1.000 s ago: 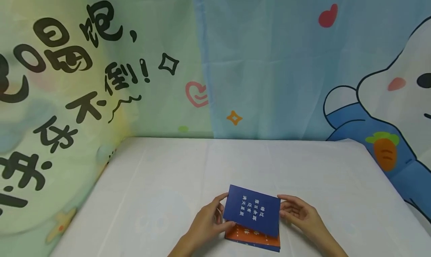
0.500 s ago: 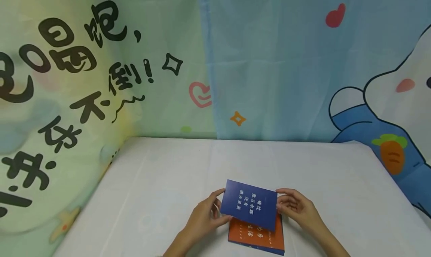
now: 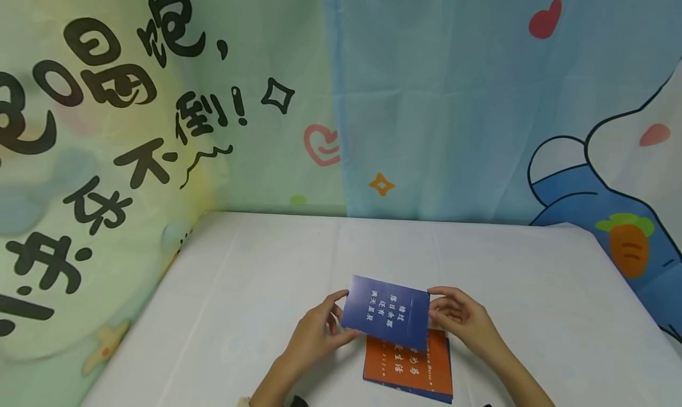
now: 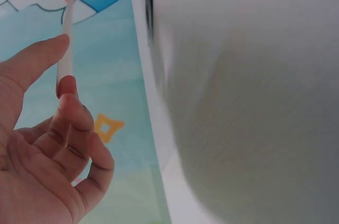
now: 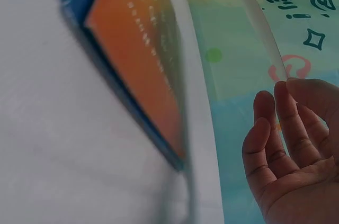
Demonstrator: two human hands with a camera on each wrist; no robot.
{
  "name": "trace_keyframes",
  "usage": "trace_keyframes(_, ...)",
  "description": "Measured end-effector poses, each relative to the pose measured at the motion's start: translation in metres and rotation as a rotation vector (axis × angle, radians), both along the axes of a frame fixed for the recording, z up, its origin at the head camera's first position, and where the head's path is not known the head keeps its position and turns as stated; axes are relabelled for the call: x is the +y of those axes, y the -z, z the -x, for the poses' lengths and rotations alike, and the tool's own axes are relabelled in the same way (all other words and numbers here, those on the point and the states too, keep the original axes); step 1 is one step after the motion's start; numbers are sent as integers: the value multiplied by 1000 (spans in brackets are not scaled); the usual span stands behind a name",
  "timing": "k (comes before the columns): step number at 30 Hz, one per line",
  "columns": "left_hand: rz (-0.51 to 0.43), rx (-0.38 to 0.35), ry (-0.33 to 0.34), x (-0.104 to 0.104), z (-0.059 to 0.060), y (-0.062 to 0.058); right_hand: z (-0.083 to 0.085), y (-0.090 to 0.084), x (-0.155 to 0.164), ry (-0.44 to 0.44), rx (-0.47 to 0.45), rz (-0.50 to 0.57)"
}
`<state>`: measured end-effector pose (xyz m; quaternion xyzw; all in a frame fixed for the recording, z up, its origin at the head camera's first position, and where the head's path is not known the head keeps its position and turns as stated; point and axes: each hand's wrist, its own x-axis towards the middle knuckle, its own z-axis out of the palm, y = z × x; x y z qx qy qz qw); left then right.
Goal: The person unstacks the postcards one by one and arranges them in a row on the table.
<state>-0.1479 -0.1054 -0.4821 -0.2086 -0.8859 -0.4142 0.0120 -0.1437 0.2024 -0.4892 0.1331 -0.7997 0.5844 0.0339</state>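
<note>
A square blue card [image 3: 380,312] with white writing is raised between my two hands in the head view. My left hand [image 3: 315,330] pinches its left side between thumb and fingers, and the right hand [image 3: 467,321] pinches the opposite edge. Seen edge-on in the left wrist view, the card [image 4: 64,65] is a thin pale strip, as is the card [image 5: 262,25] in the right wrist view. Beneath and nearer to me lies a small stack topped by an orange card [image 3: 396,371], partly covered by the raised one. Blue edges show under the orange card.
The white tabletop [image 3: 256,265] runs back to a printed cloth backdrop [image 3: 453,99] with a cartoon animal at right. A second printed cloth [image 3: 80,128] with large characters hangs at left. A small black object [image 3: 299,401] shows at the bottom edge.
Both hands have lifted the blue card up and slightly left, away from the stack. More of the orange card now shows. The head view has turned slightly left.
</note>
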Motion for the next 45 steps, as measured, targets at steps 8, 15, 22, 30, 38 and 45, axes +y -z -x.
trace_keyframes(8,-7,27,-26,-12,8,-10,13,-12,-15,14,-31,-9)
trace_keyframes(15,-3,56,-56,-20,13,-14,22,-20,-25,16,-46,-33)
trace_keyframes(22,-15,57,-77,-28,18,-14,32,-24,-36,-19,1,-15)
trace_keyframes(30,-19,58,-94,-36,26,-17,44,-28,-46,-9,-53,5)
trace_keyframes(38,-17,47,-131,-46,32,-16,58,-27,-56,-40,-92,5)
trace_keyframes(45,-33,17,-164,-55,35,-14,68,-24,-66,-78,-104,36)
